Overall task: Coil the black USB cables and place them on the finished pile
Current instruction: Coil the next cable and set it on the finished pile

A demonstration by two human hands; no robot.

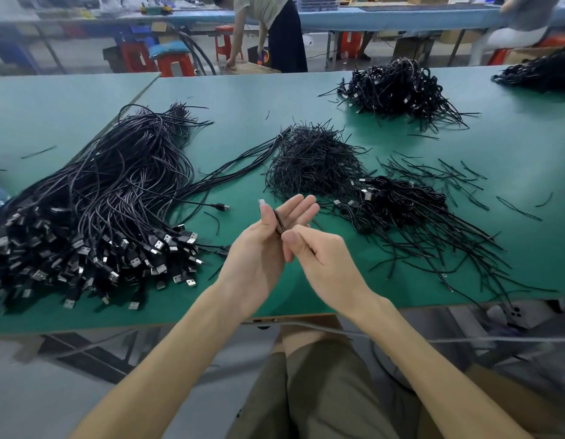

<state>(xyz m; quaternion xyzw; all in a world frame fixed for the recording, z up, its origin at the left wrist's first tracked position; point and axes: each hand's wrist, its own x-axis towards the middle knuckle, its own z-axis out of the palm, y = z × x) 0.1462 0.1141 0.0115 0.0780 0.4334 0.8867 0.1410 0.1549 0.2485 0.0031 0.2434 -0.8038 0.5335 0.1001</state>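
If one takes the hands as the middle of the clock, with 12 o'clock pointing away from the person, the flat green table mat (243, 99) fills the whole view. At 9 o'clock lies the biggest thing, a wide heap of loose black USB cables (94, 210), with the silver plugs gathered toward the near edge. At 12 o'clock is a bushy mound of short black wire ties (312, 160). At 2 o'clock, just beside this mound, lies the pile of coiled black cables (407, 201), which I judge to be the finished pile. A second pile of coiled cables (398, 87) sits farther away at 1 o'clock.

The left hand (265, 245) has its fingers straight and slightly spread, and its thumb holds a thin black strand (279, 224) against them. The right hand (319, 258) has curled fingers, and its thumb pinches the lower end of the same strand. I cannot tell if this strand is a cable or a tie.

To do this step well, the left thumb should keep firm pressure so that nothing slips. The right hand should guide the strand in even turns of the same size, without twisting it, and the plugs should stay outside the loops.
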